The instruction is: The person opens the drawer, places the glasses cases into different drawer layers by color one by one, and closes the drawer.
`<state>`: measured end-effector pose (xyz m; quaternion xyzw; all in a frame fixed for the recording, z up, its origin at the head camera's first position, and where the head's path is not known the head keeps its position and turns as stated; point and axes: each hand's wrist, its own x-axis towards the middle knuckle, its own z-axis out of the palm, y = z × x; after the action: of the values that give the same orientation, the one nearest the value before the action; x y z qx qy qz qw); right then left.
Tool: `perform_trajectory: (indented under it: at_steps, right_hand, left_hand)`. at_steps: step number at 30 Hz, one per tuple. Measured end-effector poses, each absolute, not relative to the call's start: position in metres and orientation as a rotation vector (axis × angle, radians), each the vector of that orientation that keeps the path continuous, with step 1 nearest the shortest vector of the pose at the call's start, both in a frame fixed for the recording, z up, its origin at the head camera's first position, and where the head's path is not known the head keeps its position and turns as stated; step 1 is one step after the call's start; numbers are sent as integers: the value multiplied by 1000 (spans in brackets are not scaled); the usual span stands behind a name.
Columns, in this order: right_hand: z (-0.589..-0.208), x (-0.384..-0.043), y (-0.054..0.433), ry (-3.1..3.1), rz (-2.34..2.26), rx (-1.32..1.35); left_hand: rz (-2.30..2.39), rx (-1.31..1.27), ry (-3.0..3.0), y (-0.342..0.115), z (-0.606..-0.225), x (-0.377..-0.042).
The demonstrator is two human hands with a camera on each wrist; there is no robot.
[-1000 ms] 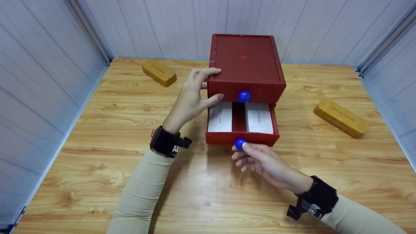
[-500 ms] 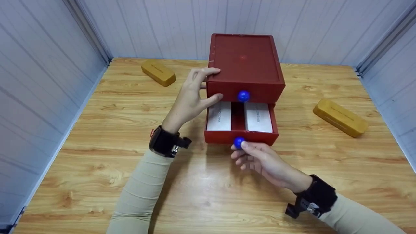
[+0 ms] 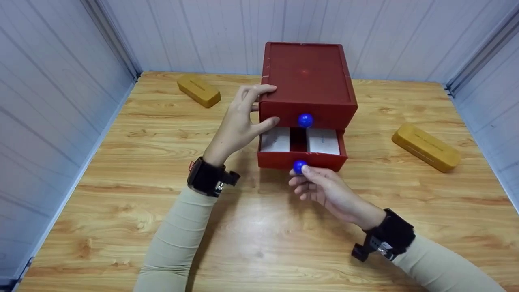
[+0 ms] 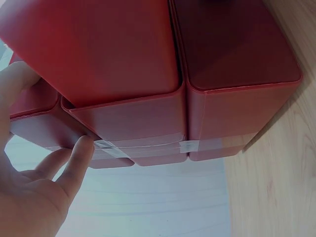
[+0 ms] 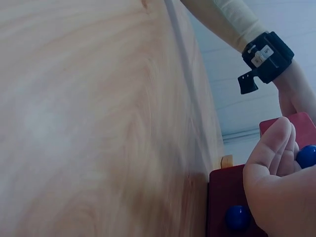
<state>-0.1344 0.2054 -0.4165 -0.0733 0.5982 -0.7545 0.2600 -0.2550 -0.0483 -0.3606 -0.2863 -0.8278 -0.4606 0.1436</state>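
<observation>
A red drawer cabinet stands at the back of the table, its middle drawer partly out. Two white boxes lie side by side inside that drawer. My right hand pinches the drawer's blue knob between thumb and forefinger, the other fingers loosely bent. At the cabinet's left front corner, my left hand grips the upper tier, thumb on the front and a fingertip on top. The left wrist view shows clear tape across the stacked tiers. Another blue knob marks the lower tier in the right wrist view.
One mustard-yellow case lies left of the cabinet, towards the back. A second yellow case lies to the right. The wooden table is bordered by pale panel walls at the back and sides.
The middle drawer has slid partway inward, and less of the white boxes shows. My right hand has moved with the knob towards the cabinet. The left hand keeps its place.
</observation>
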Motion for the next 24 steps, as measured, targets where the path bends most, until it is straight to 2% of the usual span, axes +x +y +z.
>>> perform_trajectory:
  at_steps: [24]
  right_hand:
    - [-420,-168,203,1678,-2071,-114]
  left_hand:
    - [-1306,-831,-2384,-50,-363,-254]
